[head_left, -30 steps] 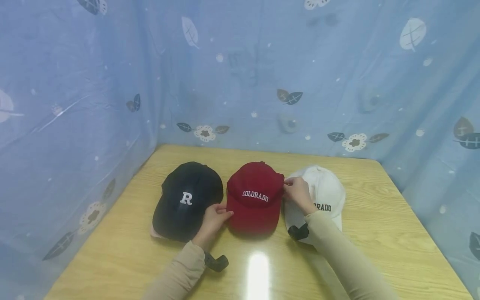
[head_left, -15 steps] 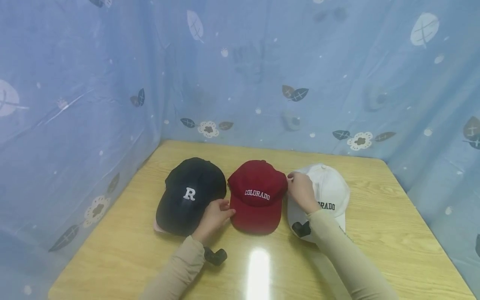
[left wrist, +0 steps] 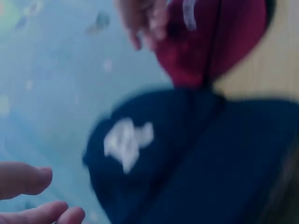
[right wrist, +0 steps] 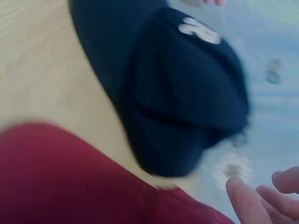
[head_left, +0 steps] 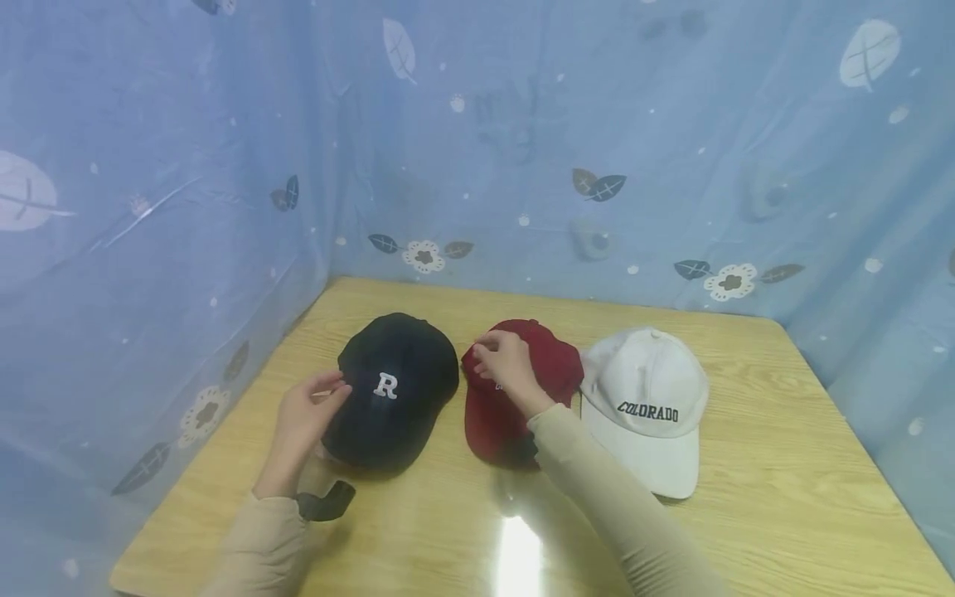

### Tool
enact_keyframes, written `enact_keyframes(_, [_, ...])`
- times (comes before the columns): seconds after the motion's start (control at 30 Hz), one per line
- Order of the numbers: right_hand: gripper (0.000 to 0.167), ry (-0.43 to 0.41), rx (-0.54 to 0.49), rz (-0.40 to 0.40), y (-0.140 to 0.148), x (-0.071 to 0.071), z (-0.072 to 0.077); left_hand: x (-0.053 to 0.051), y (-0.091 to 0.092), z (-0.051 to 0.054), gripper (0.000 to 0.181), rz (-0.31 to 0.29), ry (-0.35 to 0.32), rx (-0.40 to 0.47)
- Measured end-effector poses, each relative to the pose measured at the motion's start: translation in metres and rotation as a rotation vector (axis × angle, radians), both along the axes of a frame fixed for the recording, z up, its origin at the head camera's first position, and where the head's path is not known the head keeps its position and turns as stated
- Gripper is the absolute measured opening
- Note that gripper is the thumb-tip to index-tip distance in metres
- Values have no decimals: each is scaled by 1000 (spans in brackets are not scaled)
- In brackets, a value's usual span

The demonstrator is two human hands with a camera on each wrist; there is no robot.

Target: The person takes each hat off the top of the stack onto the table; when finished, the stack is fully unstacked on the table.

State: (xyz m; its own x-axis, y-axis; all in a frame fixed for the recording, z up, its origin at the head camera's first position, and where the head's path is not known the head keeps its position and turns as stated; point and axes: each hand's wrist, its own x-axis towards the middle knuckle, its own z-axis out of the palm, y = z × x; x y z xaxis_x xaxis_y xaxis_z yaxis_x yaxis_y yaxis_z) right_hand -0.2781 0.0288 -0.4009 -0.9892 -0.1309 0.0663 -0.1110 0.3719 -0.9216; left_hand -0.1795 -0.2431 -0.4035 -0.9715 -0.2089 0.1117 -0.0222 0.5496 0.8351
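Observation:
In the head view a navy baseball cap [head_left: 403, 356] with a white R lies on the left of the table. At its left edge is my left hand [head_left: 300, 419], thumb and fingers apart with nothing held; the left wrist view shows a gap between these fingers [left wrist: 23, 179] and the cap. The red COLORADO cap [head_left: 555, 365] lies in the middle, its lettering mostly covered. Over it hovers my right hand [head_left: 509, 365], fingers relaxed, holding nothing. Farther right sits a white COLORADO cap [head_left: 649, 373], brim toward me, against the red cap's side.
The caps lie in a row on a light wood table [head_left: 776, 464]. A blue patterned curtain [head_left: 477, 141] hangs behind and on both sides. A black wrist camera [head_left: 326, 502] sticks out from the left sleeve. A pale edge shows under the navy cap's brim.
Both hands have let go of the red cap and moved left: the left hand to the navy cap's far side, the right across the red cap. The white cap's lettering is now uncovered.

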Motion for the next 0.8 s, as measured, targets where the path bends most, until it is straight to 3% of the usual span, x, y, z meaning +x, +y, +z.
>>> enact_keyframes(0.07, [24,-39,16,5,-17,-1,-11,7,-17,-5,45,20,-69,-17])
enact_keyframes(0.17, [29,-49,131,11,-36,-2,-25,15,-33,-16,51,9,-173,-27])
enact_keyframes(0.3, [39,-70,261,3,-51,-4,-36,17,-41,-31,53,-18,-231,-27])
enact_keyframes(0.5, [46,-152,212,-18,-59,-6,-42,10,-38,-43,48,-38,-250,14])
enact_keyframes(0.8, [27,-162,157,-66,-68,-8,-50,12,-42,-46,42,-26,-246,88])
